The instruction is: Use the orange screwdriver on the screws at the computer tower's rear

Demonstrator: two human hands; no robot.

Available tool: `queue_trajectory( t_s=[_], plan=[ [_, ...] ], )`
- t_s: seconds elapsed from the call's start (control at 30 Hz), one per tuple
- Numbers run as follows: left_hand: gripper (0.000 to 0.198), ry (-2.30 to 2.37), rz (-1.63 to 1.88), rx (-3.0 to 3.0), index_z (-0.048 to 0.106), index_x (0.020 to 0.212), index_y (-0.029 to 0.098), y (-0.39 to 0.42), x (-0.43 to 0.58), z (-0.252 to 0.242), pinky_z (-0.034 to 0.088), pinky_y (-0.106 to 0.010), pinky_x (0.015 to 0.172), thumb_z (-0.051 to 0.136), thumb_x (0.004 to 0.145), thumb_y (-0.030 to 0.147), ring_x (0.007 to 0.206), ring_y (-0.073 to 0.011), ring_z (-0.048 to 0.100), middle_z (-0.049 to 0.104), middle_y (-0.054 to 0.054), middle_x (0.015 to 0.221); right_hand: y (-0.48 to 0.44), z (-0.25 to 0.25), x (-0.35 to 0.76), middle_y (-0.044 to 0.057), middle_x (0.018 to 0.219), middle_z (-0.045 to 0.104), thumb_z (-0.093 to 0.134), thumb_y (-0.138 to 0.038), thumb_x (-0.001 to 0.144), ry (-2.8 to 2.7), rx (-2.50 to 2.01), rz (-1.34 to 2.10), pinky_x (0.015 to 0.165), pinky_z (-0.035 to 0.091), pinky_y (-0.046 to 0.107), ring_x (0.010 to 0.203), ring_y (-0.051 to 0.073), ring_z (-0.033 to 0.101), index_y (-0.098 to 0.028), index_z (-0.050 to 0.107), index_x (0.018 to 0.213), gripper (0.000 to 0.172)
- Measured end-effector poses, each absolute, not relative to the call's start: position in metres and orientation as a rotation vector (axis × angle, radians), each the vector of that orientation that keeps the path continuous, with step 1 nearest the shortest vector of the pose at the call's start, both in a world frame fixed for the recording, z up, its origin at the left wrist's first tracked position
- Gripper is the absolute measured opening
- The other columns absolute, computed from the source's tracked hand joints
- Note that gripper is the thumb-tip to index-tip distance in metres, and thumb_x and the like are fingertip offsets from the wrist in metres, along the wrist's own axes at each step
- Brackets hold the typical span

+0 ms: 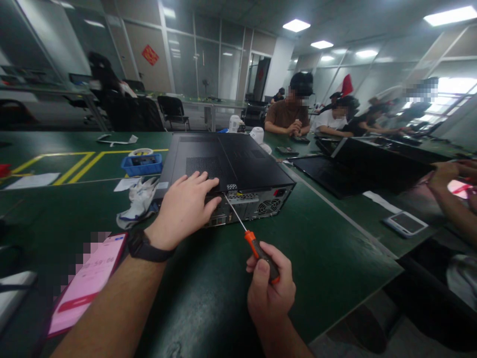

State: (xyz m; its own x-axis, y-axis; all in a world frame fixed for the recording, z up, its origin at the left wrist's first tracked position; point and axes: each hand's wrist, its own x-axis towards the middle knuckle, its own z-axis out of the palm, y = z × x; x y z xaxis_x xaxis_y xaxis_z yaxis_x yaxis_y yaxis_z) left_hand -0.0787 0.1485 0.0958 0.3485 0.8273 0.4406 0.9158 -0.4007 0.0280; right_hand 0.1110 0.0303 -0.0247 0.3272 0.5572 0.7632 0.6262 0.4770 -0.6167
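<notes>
A black computer case (242, 159) lies flat on the green table (313, 278), its rear side with a fan grille facing me. My left hand (186, 206) rests on the case's near left top edge, fingers spread, with a dark watch on the wrist. In my right hand (270, 278) is a screwdriver (251, 239) with an orange and dark handle, my fingers wrapped round it. Its long thin shaft points up and left, the tip at the case's rear edge beside my left thumb. The exact contact of the tip is too small to tell.
Left of the case are a blue tray (141, 164), white gloves (138, 201) and a pink-screened phone (89, 283). To the right are another open black case (380, 159), a grey device (405, 223) and a person's hands (443, 181). Other people sit farther back.
</notes>
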Motion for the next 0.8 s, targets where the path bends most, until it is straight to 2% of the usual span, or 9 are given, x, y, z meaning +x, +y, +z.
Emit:
queue_trajectory(
  t_s=[0.3, 0.4, 0.5, 0.63, 0.8],
  plan=[
    [0.046, -1.578, -0.593, -2.388, 0.070, 0.142, 0.019, 0.148, -0.078, 0.096, 0.046, -0.054, 0.121, 0.061, 0.101, 0.036, 0.144, -0.0364, 0.060, 0.067, -0.016, 0.151, 0.030, -0.011, 0.109, 0.006, 0.099, 0.071, 0.056, -0.023, 0.101, -1.394, -1.039, -0.130, 0.067, 0.064, 0.033, 0.077, 0.018, 0.073, -0.019, 0.063, 0.128, 0.028],
    [0.045, -1.580, -0.597, -2.392, 0.070, 0.142, 0.019, 0.148, -0.078, 0.096, 0.046, -0.054, 0.121, 0.061, 0.101, 0.036, 0.144, -0.0365, 0.060, 0.067, -0.016, 0.152, 0.031, -0.017, 0.109, 0.006, 0.102, 0.074, 0.058, -0.021, 0.101, -1.371, -1.083, -0.196, 0.062, 0.063, 0.030, 0.070, 0.016, 0.074, -0.021, 0.065, 0.126, 0.026],
    [0.046, -1.587, -0.597, -2.390, 0.070, 0.143, 0.018, 0.148, -0.078, 0.096, 0.046, -0.055, 0.122, 0.061, 0.101, 0.036, 0.144, -0.0373, 0.060, 0.066, -0.016, 0.152, 0.031, -0.023, 0.109, 0.004, 0.096, 0.076, 0.057, -0.024, 0.104, -1.344, -1.126, -0.138, 0.055, 0.061, 0.026, 0.064, 0.014, 0.073, -0.021, 0.066, 0.125, 0.023],
    [0.046, -1.591, -0.602, -2.390, 0.070, 0.143, 0.020, 0.147, -0.077, 0.097, 0.046, -0.054, 0.122, 0.061, 0.101, 0.036, 0.144, -0.0363, 0.060, 0.067, -0.015, 0.152, 0.029, -0.022, 0.108, 0.005, 0.098, 0.074, 0.057, -0.028, 0.104, -1.358, -1.066, -0.050, 0.060, 0.064, 0.027, 0.069, 0.015, 0.074, -0.020, 0.063, 0.130, 0.028],
    [0.045, -1.587, -0.618, -2.395, 0.071, 0.141, 0.021, 0.147, -0.077, 0.097, 0.046, -0.054, 0.122, 0.060, 0.101, 0.035, 0.144, -0.0357, 0.060, 0.068, -0.015, 0.151, 0.029, -0.019, 0.108, 0.006, 0.102, 0.073, 0.059, -0.022, 0.100, -1.353, -1.057, -0.057, 0.063, 0.065, 0.028, 0.074, 0.016, 0.076, -0.020, 0.062, 0.131, 0.031]
  ],
)
